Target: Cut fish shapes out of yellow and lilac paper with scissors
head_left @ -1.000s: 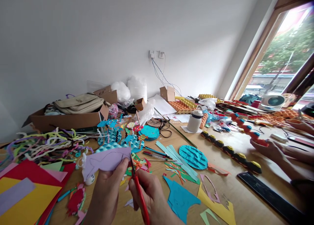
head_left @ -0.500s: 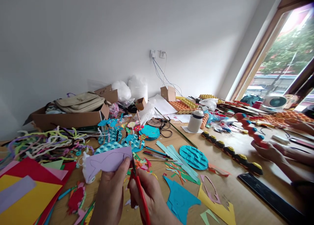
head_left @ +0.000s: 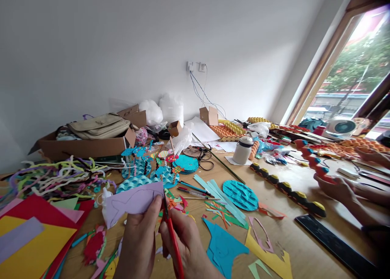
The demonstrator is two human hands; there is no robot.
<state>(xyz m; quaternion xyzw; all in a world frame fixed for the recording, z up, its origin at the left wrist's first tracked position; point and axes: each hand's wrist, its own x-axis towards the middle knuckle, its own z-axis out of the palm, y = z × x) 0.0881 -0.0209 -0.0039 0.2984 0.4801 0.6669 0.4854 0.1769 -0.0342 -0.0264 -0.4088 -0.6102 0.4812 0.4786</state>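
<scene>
My left hand (head_left: 140, 234) pinches a piece of purple paper (head_left: 131, 200) between thumb and fingers, near its right end. A fish outline is drawn on the paper in dark line. My right hand (head_left: 185, 240) is wrapped round red-handled scissors (head_left: 173, 242), whose dark blades point away from me at the paper's right edge. Below and around both hands lie coloured paper scraps (head_left: 178, 202). A blue paper offcut (head_left: 224, 246) rests just right of my right hand.
Stacked coloured sheets (head_left: 36, 246) and pipe cleaners (head_left: 61, 177) lie left. Blue corrugated discs (head_left: 240, 194), a white jar (head_left: 243, 151) and a black-and-yellow egg-carton strip (head_left: 286, 188) stand ahead and right. A co-worker's hands (head_left: 338, 189) hold a red-and-blue strip at right.
Almost nothing differs. The scissors' handle has shifted slightly left at its lower end, and the purple paper stays in my left hand. The co-worker's hands have moved very slightly.
</scene>
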